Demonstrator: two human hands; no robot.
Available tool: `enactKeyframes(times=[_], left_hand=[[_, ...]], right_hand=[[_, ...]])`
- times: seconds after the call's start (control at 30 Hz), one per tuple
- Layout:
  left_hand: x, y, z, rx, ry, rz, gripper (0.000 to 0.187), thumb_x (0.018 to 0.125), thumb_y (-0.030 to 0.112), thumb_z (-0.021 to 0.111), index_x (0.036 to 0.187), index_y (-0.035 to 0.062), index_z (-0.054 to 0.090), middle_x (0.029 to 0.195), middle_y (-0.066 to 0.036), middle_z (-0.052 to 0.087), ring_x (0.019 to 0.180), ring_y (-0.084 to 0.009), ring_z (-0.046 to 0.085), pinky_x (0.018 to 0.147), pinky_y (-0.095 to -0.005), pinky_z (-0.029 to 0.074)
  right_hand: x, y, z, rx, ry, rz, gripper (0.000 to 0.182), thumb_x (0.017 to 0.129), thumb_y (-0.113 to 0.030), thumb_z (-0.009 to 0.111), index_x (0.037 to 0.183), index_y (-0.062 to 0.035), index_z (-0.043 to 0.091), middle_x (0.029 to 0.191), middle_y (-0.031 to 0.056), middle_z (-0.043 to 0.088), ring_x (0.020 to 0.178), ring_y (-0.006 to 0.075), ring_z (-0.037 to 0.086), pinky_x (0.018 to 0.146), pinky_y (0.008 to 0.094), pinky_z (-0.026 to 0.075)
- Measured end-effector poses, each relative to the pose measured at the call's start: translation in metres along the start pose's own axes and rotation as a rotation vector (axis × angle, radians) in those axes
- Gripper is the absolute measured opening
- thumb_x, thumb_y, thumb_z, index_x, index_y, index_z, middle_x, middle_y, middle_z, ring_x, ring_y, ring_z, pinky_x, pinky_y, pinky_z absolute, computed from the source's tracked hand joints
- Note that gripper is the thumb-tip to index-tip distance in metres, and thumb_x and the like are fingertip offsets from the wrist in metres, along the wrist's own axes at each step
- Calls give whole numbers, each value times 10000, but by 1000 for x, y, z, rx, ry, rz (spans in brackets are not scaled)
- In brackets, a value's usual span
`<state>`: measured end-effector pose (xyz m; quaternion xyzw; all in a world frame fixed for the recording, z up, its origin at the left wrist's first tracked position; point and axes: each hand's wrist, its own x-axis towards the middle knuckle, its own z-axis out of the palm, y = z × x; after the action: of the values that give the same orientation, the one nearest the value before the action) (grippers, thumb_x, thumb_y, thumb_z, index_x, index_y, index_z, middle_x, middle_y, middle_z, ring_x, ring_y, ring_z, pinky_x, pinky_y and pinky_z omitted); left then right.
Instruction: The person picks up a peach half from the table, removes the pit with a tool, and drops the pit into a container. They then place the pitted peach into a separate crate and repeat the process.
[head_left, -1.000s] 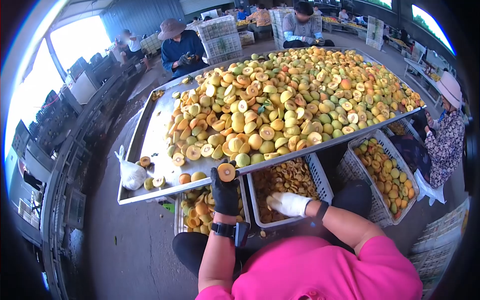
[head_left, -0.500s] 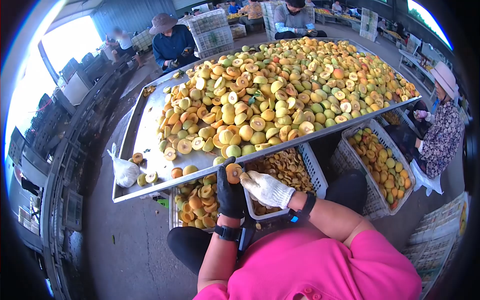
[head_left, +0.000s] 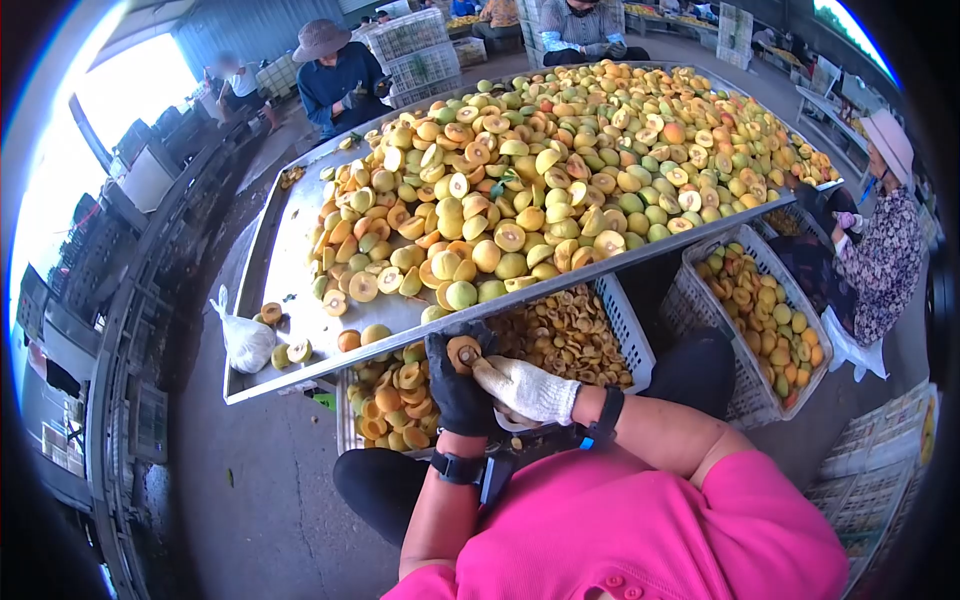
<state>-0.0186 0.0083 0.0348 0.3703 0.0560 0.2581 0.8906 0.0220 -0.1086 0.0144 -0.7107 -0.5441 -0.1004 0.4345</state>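
My left hand [head_left: 458, 392], in a black glove, is closed around an apricot half [head_left: 463, 351], its cut face turned up. My right hand [head_left: 530, 389], in a white knitted glove, presses its fingertips together against the edge of that cut face. Whatever the right fingers may pinch is hidden. Both hands are just in front of the metal table's [head_left: 300, 382] near edge. Below the left hand stands a crate of apricot halves [head_left: 392, 402]. Behind the right hand is a white basket [head_left: 628, 325] holding brownish cut pieces [head_left: 565, 335].
A large heap of halved apricots [head_left: 520, 190] covers much of the table. A tied white plastic bag [head_left: 246, 338] sits at its left corner. To the right stands a crate of fruit [head_left: 765, 325], near a seated person [head_left: 880, 240]. Another person [head_left: 338, 85] works across the table.
Both hands have moved slightly left and down with the apricot half. My right fingertips now reach further over its cut face. The view has shifted a little.
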Motion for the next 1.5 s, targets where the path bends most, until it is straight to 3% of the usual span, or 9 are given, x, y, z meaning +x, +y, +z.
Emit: enactKeyframes(times=[0.17, 0.27, 0.57, 0.87, 1.1, 1.17, 1.3, 1.4, 1.5], left_hand=[[-8, 14, 16, 747, -11, 379, 540, 1093, 425, 310, 1058, 4, 647, 951, -99, 697, 896, -190, 669, 809, -323, 536], [-3, 16, 15, 250, -34, 36, 602, 1085, 464, 310, 943, 3, 671, 816, -99, 704, 772, -182, 662, 733, -312, 527], [-6, 31, -3, 701, -340, -56, 698, 1060, 524, 345, 772, -12, 688, 743, -119, 710, 677, -207, 667, 704, -321, 534], [-8, 4, -32, -223, -295, -442, 707, 1033, 607, 329, 959, -23, 639, 864, -136, 695, 739, -214, 650, 720, -337, 541], [0, 0, -48, -453, -395, -249, 471, 1055, 485, 421, 870, 80, 572, 869, -47, 642, 806, -176, 612, 824, -338, 518], [6, 3, -82, 254, -42, 98, 384, 1059, 388, 457, 896, 74, 608, 887, -50, 651, 839, -200, 613, 831, -355, 504], [9, 74, -100, 1073, 96, 333, 235, 994, 219, 596, 934, 22, 709, 1024, -92, 684, 968, -242, 639, 859, -378, 505], [39, 101, -114, 1526, 117, 809, 130, 874, 129, 724, 976, 47, 716, 1045, -110, 682, 936, -299, 654, 843, -410, 509], [78, 122, -109, 1860, 104, 524, 270, 841, 290, 753, 986, 71, 693, 1008, -150, 681, 926, -354, 648, 829, -445, 509]], right_hand=[[14, -34, -38, 909, -345, 739, 420, 1056, -456, 423, 952, -65, 535, 612, 48, 488, 466, 164, 486, 432, 335, 420], [16, -43, -49, 1195, -447, 997, 429, 1039, -501, 439, 884, -108, 509, 556, -12, 417, 359, 114, 368, 324, 305, 309], [0, -37, -54, 1689, -609, 1136, 440, 1024, -566, 440, 952, -132, 460, 578, -74, 349, 360, 10, 287, 300, 187, 223], [-13, -22, -30, 2050, -635, 1016, 426, 1027, -525, 459, 966, -103, 452, 586, -79, 361, 370, -15, 287, 303, 165, 235], [-16, -18, -35, 2125, -599, 976, 448, 1013, -541, 438, 1001, -94, 452, 600, -61, 378, 372, -10, 292, 290, 152, 250], [-17, -13, -42, 2083, -595, 979, 451, 1013, -549, 427, 1005, -99, 457, 602, -60, 374, 381, -9, 294, 299, 154, 249], [-23, -3, -60, 1828, -536, 1179, 467, 1007, -590, 420, 965, -130, 488, 595, -73, 369, 388, 0, 297, 318, 169, 240], [-26, 3, -62, 1559, -452, 1265, 517, 959, -672, 460, 923, -158, 507, 583, -90, 337, 388, 3, 266, 334, 184, 236], [-27, 15, -51, 979, -559, 1307, 513, 1013, -619, 403, 949, -133, 554, 629, -39, 417, 437, 65, 346, 385, 245, 298]])
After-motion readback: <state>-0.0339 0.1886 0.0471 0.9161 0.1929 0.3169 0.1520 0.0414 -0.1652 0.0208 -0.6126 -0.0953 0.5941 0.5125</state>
